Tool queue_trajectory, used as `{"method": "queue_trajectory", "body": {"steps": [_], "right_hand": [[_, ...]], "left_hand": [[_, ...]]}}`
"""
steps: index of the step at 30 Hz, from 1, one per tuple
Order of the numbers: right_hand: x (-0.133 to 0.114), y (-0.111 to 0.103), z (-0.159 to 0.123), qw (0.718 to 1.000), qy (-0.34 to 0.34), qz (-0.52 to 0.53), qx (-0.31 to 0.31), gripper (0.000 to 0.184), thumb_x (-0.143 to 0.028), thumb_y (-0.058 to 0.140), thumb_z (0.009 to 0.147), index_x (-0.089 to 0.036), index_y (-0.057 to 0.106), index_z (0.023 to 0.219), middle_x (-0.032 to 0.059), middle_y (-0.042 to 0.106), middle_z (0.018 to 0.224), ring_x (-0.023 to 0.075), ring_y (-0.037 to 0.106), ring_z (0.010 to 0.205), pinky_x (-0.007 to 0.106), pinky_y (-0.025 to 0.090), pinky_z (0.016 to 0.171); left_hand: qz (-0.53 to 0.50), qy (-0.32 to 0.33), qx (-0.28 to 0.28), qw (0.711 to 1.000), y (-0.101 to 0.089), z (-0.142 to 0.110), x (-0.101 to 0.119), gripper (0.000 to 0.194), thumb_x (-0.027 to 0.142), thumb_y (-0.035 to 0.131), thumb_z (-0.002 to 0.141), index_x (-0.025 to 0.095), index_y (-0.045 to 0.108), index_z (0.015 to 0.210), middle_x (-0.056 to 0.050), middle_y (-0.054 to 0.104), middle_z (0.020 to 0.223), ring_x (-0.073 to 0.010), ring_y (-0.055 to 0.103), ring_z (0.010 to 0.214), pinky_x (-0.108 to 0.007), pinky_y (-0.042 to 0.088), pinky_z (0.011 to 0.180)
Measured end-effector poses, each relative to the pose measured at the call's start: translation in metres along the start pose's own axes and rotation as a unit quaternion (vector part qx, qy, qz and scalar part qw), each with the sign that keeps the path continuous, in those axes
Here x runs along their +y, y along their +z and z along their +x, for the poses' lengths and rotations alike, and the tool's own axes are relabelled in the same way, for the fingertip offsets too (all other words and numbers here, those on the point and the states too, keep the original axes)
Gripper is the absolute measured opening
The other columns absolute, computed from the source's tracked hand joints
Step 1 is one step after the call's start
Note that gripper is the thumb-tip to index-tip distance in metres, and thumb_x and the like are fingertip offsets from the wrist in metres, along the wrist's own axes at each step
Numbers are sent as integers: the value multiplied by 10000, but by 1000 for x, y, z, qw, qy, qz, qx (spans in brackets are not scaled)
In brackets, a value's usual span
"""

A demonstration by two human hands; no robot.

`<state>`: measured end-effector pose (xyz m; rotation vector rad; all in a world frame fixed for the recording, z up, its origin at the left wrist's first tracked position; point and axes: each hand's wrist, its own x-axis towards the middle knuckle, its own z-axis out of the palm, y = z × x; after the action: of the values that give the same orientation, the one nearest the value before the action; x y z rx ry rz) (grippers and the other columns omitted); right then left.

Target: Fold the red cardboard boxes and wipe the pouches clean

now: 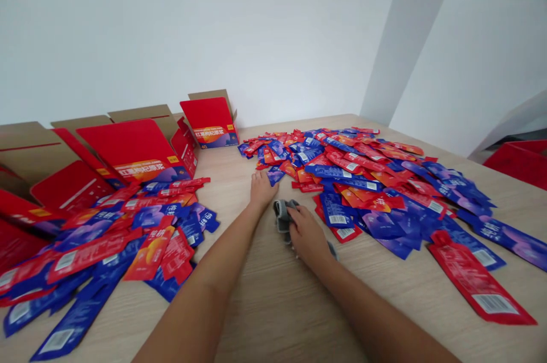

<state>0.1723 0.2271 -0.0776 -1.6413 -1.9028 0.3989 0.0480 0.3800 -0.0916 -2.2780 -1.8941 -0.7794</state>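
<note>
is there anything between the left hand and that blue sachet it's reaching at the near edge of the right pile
Nothing visible. The left hand lies on the bare table with its fingertips right at the blue sachet. The right hand, resting on a grey cloth, sits nearer the camera, off that path.

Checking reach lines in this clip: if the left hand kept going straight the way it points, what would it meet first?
Probably the blue sachet at the near edge of the big pile; the left hand seems just short of it, though depth is unclear.

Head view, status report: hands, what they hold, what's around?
Left hand flat on table, touching a blue sachet. Right hand gripping grey cloth. Sachet piles both sides; red boxes far left.
</note>
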Motion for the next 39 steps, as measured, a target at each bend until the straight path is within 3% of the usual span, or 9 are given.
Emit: {"method": "queue_trajectory", "body": {"steps": [4,7,10,14,18,25,32,37,39], "right_hand": [[10,1,2,996,-9,51,66,428,-107,360,807,-138,531,1198,114,531,1154,192,476,1095,328,378,960],[6,-1,-3,994,-53,45,84,437,-106,374,801,-152,524,1209,118,514,1155,217,454,1103,380,375,962],[-15,-3,-20,992,-117,1,35,463,-90,393,790,-187,520,1225,111,489,1206,227,420,1123,391,364,967],[-54,3,-47,975,-190,-79,-89,435,-106,417,797,-171,544,1208,120,482,1241,241,405,1119,364,374,947],[-63,5,-50,964,-186,-137,-132,431,-109,394,822,-162,534,1226,124,487,1255,251,423,1106,348,407,897],[-30,-12,-28,967,-76,-218,-110,428,-101,379,838,-210,549,1215,124,482,1245,250,443,1083,319,453,789],[-56,2,-43,956,-201,-143,-161,458,-126,401,834,-265,518,1254,78,464,1283,231,429,1091,333,414,860],[-40,-10,-30,966,-112,-194,-132,412,-107,375,842,-223,575,1182,112,478,1240,246,435,1077,323,438,801],[-37,-11,-32,964,-111,-203,-129,407,-116,377,846,-212,568,1193,122,477,1235,254,433,1073,326,443,786]], "left_hand": [[-43,26,-22,998,-27,-53,-2,379,316,590,755,91,499,1047,-161,537,1048,-281,453,1038,-412,376,913],[-106,35,-36,993,-52,-100,-8,437,292,636,717,131,482,1093,-131,535,1074,-269,468,1039,-424,395,911],[-165,31,-53,984,-74,-145,-18,512,227,651,678,155,456,1146,-120,531,1112,-263,482,1062,-444,397,930],[-213,26,-71,974,-92,-183,-28,674,86,609,597,134,402,1236,-149,501,1216,-273,457,1150,-459,358,998],[-239,-14,-82,967,-99,-190,-28,757,99,634,582,125,365,1289,-168,473,1257,-291,439,1186,-476,339,1020],[-267,-16,-95,959,-105,-185,-22,732,221,683,645,173,361,1301,-113,549,1114,-261,508,1084,-481,371,985],[-236,10,-103,966,-102,-185,-27,744,118,638,620,124,342,1302,-173,490,1234,-288,450,1170,-477,352,1009],[-253,-19,-95,963,-105,-183,-22,723,211,686,641,158,366,1287,-129,555,1139,-272,502,1105,-476,372,991],[-250,-18,-92,964,-105,-183,-22,719,208,682,643,150,367,1287,-129,559,1125,-270,504,1097,-468,375,990]]}}
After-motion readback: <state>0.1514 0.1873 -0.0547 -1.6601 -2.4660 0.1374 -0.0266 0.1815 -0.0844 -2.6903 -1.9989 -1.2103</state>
